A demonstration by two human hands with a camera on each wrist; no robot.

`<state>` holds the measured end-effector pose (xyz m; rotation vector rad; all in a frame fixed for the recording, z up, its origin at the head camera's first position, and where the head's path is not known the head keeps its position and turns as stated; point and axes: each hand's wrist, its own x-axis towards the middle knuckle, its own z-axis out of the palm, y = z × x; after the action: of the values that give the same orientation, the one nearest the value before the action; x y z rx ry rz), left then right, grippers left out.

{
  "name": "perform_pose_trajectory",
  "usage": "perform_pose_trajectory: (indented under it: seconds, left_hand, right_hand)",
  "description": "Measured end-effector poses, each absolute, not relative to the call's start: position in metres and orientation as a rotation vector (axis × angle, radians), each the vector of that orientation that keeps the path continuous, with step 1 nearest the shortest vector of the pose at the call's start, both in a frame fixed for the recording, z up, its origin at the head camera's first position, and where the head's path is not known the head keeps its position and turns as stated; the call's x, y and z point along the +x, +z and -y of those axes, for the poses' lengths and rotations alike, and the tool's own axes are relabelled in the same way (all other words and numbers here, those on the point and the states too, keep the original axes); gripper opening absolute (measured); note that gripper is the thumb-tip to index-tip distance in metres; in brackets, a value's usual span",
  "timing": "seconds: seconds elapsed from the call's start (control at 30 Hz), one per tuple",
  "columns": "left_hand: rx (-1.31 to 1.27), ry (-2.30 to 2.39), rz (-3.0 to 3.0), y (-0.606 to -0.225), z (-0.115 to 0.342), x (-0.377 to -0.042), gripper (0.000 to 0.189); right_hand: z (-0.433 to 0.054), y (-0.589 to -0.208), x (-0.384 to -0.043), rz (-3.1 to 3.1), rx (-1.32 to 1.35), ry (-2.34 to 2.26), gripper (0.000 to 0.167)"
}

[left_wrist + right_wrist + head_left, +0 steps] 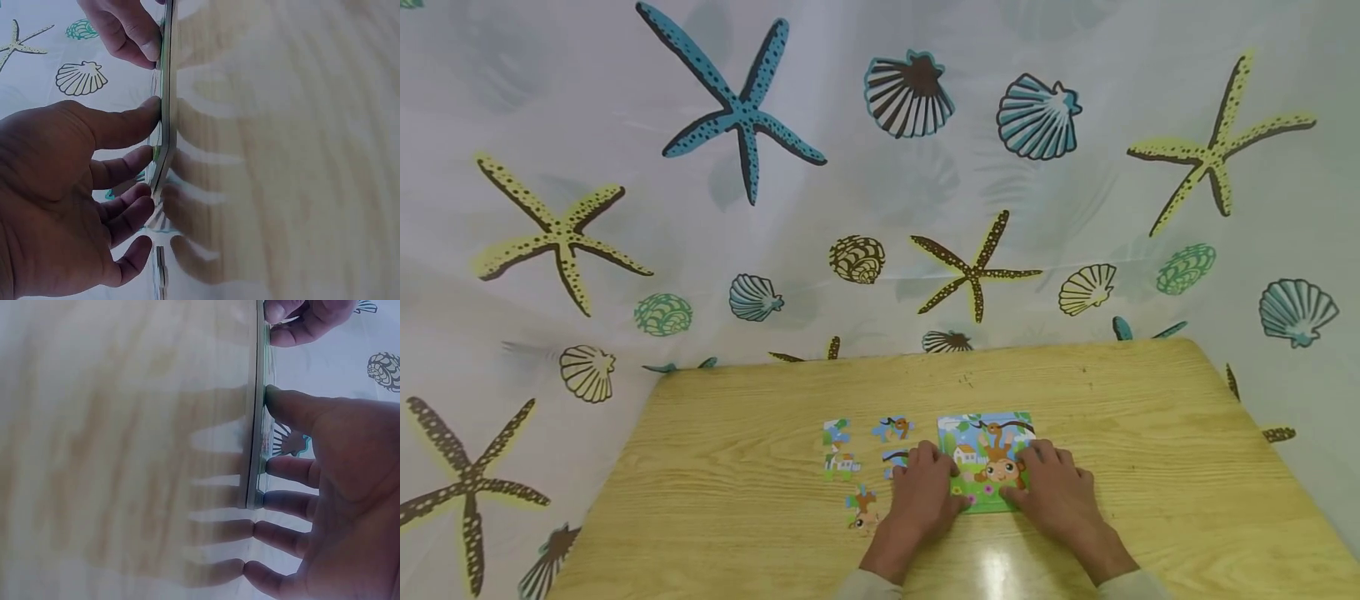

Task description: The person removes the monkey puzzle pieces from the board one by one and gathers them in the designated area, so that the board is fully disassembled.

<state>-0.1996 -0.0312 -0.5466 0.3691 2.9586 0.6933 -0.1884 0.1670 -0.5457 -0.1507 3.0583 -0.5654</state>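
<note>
A square jigsaw puzzle (pixel 992 454) with a cartoon monkey, a house and flowers lies flat on the wooden table. My left hand (pixel 922 493) is at its left side, thumb and forefinger touching the puzzle near its edge. On the opposite side my right hand (pixel 1060 493) rests with its thumb and nearer fingertips on the picture, the outer fingers reaching past the edge to the table. In the right wrist view the puzzle's edge (pixel 252 444) appears as thin stacked layers. A loose piece with part of a branch (pixel 893 460) is partly hidden behind the left hand.
More loose puzzle pieces lie left of the puzzle: one with a house (pixel 842 465), one with a monkey's face (pixel 863 521), one with blue sky (pixel 893 429). Behind the wooden table (pixel 737 467) hangs a white curtain (pixel 850 192) printed with starfish and shells.
</note>
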Motion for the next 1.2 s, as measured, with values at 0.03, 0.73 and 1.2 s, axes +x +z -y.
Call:
perform_pose_trajectory:
  seconds: [0.03, 0.73, 1.2]
  left_hand:
    - [0.354, 0.719, -2.943, -0.5469, 0.0301, -0.1999, 0.037]
    - [0.2, 0.704, -2.879, -0.5402, 0.0248, -0.2005, 0.048]
    - [0.285, 0.801, -2.904, -0.546, 0.0244, -0.1996, 0.038]
  right_hand:
    - [-0.167, -0.5461, -0.1884, -3.065, -0.15, -0.558, 0.049]
    - [-0.1669, -0.5448, -0.1895, -3.045, -0.128, -0.54, 0.051]
    - [-0.1675, -0.546, -0.1882, -3.063, -0.14, -0.532, 0.051]
